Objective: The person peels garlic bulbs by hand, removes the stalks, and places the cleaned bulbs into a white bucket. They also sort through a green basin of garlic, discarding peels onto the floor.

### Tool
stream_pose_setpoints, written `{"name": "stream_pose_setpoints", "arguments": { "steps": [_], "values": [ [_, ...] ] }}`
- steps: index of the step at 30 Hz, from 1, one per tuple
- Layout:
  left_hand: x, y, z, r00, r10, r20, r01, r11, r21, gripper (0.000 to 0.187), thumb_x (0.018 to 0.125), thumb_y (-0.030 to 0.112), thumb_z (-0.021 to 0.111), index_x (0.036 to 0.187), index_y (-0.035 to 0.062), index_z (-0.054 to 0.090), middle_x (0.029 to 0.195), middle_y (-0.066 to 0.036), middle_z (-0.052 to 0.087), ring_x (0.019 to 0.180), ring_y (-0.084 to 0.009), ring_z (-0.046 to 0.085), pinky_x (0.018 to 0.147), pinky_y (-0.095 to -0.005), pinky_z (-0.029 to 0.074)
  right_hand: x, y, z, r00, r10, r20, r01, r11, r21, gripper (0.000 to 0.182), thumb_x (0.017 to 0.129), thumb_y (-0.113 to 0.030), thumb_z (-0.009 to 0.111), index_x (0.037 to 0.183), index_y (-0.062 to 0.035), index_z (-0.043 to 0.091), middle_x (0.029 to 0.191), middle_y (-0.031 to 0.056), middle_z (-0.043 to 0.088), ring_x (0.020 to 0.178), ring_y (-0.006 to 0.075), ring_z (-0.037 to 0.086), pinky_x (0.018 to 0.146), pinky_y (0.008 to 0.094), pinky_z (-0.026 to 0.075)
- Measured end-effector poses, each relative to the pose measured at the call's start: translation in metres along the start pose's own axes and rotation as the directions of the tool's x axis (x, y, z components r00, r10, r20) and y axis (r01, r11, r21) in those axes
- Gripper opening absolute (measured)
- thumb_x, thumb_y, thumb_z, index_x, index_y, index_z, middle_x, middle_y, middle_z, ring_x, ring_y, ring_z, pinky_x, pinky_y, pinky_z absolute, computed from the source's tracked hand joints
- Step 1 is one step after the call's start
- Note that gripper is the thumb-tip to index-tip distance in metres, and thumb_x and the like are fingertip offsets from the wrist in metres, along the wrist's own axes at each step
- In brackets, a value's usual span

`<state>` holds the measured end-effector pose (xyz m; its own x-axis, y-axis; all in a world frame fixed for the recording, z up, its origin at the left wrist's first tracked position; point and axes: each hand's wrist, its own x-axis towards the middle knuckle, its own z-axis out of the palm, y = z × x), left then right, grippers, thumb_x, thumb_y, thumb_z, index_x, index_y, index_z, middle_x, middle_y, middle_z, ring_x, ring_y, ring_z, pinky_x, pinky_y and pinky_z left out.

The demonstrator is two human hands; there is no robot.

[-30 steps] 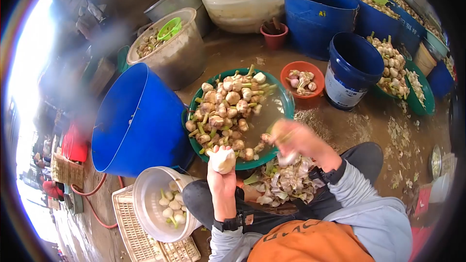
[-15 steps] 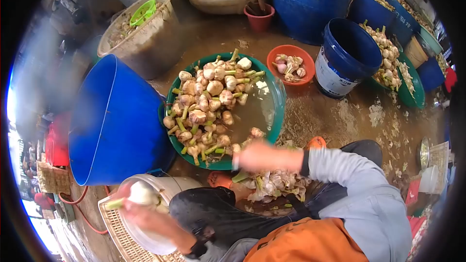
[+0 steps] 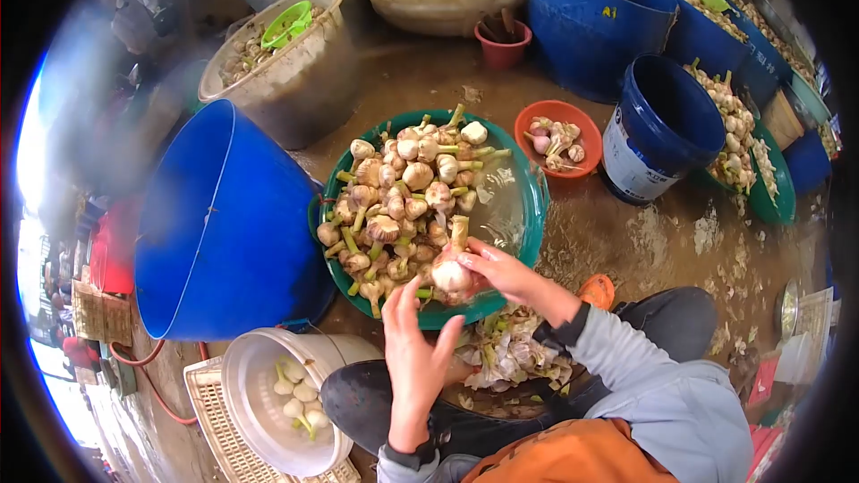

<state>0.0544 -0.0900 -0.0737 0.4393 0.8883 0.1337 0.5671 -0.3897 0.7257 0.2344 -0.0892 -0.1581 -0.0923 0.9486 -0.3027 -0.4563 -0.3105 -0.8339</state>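
Note:
A garlic bulb (image 3: 453, 276) with its stalk pointing up is in my right hand (image 3: 503, 275), over the near edge of the green basin (image 3: 540, 215). Whether that hand also holds a small tool cannot be made out. My left hand (image 3: 413, 353) is just left of the bulb, empty, with its fingers apart. Unpeeled garlic bulbs (image 3: 383, 228) with cut stalks are heaped in the basin, which has water on its right side. Left of my knee, a white bucket (image 3: 234, 371) holds several peeled garlic bulbs (image 3: 302, 398). Loose garlic skins (image 3: 514, 349) lie between my legs.
A large blue tub (image 3: 215, 241) stands tilted at the left. Beyond the basin are an orange bowl (image 3: 586, 121) with a few bulbs, a dark blue bucket (image 3: 658, 125) and a pink pot (image 3: 504, 49). A plastic crate (image 3: 210, 416) sits under the white bucket. The floor is wet.
My left hand has moved from above the white bucket to the basin, and the peeled garlic bulb has left it. My right hand now holds an unpeeled bulb. The view has shifted slightly.

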Motion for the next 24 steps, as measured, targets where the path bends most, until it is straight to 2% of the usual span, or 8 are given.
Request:
{"name": "stream_pose_setpoints", "arguments": {
  "steps": [2,4,9,14,19,21,22,24],
  "values": [
    [0.003,0.011,0.009,0.993,0.105,-0.046,-0.098,0.985,0.139,0.067,0.067,0.014,0.072,0.125,0.0061,0.039,0.117,-0.017,0.04,0.102,-0.0328,0.047,0.088,-0.039,0.039,-0.027,-0.024,0.033,0.996,-0.045,0.079,0.032,0.986,0.165,0.041,0.093,-0.021,0.042,0.131,-0.0083,0.033,0.123,0.0053,0.046,0.107,0.0133,0.05,0.078,0.0291,0.049],
    [0.001,0.016,0.013,0.989,0.093,-0.114,-0.088,0.995,0.052,0.065,0.063,0.014,0.073,0.121,0.008,0.044,0.108,-0.015,0.045,0.098,-0.032,0.048,0.085,-0.0397,0.04,-0.038,-0.027,0.05,0.971,-0.209,0.112,0.214,0.977,-0.027,0.044,0.093,-0.021,0.043,0.132,-0.0041,0.03,0.125,0.0061,0.042,0.114,0.0139,0.043,0.097,0.0279,0.036],
    [-0.02,0.033,0.011,0.951,0.261,-0.167,-0.188,0.915,0.358,0.06,0.057,0.017,0.074,0.113,0.0115,0.052,0.096,-0.011,0.047,0.089,-0.0292,0.05,0.078,-0.0376,0.041,-0.066,-0.03,0.053,0.925,-0.376,0.046,0.301,0.655,-0.693,0.044,0.089,-0.023,0.045,0.124,-0.0002,0.033,0.104,0.0204,0.055,0.096,0.0347,0.054,0.081,0.0392,0.043],
    [-0.034,0.043,0.008,0.91,0.393,-0.134,-0.303,0.85,0.43,0.064,0.051,0.02,0.077,0.11,0.0115,0.054,0.093,-0.01,0.047,0.088,-0.0284,0.05,0.074,-0.0385,0.042,-0.094,-0.043,0.061,0.896,-0.442,0.041,0.308,0.552,-0.775,0.035,0.086,-0.022,0.049,0.112,0.0004,0.041,0.091,0.0238,0.057,0.084,0.0414,0.054,0.071,0.0436,0.044],
    [-0.03,0.039,-0.003,0.945,0.322,-0.054,-0.326,0.939,-0.106,0.057,0.059,0.011,0.071,0.111,0.006,0.05,0.102,-0.01,0.049,0.09,-0.0239,0.052,0.081,-0.0323,0.042,-0.103,-0.051,0.047,0.815,-0.544,0.199,0.449,0.377,-0.81,0.027,0.084,-0.024,0.048,0.1,-0.0031,0.049,0.081,0.021,0.057,0.075,0.0397,0.054,0.065,0.0426,0.044],
    [-0.038,0.039,0.007,0.996,-0.043,0.082,0.087,0.738,-0.669,0.066,0.061,0.007,0.067,0.121,0.0045,0.04,0.106,-0.009,0.047,0.098,-0.0187,0.048,0.085,-0.0294,0.04,-0.092,-0.042,0.03,0.761,-0.599,0.248,0.461,0.23,-0.857,0.027,0.082,-0.026,0.05,0.1,-0.0055,0.053,0.082,0.0172,0.056,0.078,0.0366,0.053,0.065,0.0386,0.045],
    [-0.036,0.039,0.014,0.999,-0.047,-0.014,0.028,0.777,-0.629,0.068,0.064,0.008,0.064,0.125,0.0029,0.034,0.11,-0.01,0.046,0.099,-0.021,0.048,0.087,-0.031,0.039,-0.099,-0.044,0.035,0.667,-0.709,0.228,0.513,0.215,-0.831,0.025,0.083,-0.024,0.051,0.099,-0.0052,0.054,0.085,0.0123,0.054,0.08,0.0283,0.054,0.065,0.0349,0.044],
    [-0.031,0.017,0.029,0.961,0.19,-0.202,-0.276,0.734,-0.62,0.076,0.07,0.015,0.067,0.131,0.0033,0.023,0.12,-0.014,0.042,0.108,-0.0237,0.045,0.092,-0.0339,0.04,-0.088,-0.04,0.035,0.766,-0.617,0.182,0.612,0.612,-0.501,0.029,0.087,-0.029,0.052,0.1,-0.003,0.054,0.086,0.0055,0.053,0.078,0.0157,0.051,0.065,0.0295,0.043]
  ]
}}
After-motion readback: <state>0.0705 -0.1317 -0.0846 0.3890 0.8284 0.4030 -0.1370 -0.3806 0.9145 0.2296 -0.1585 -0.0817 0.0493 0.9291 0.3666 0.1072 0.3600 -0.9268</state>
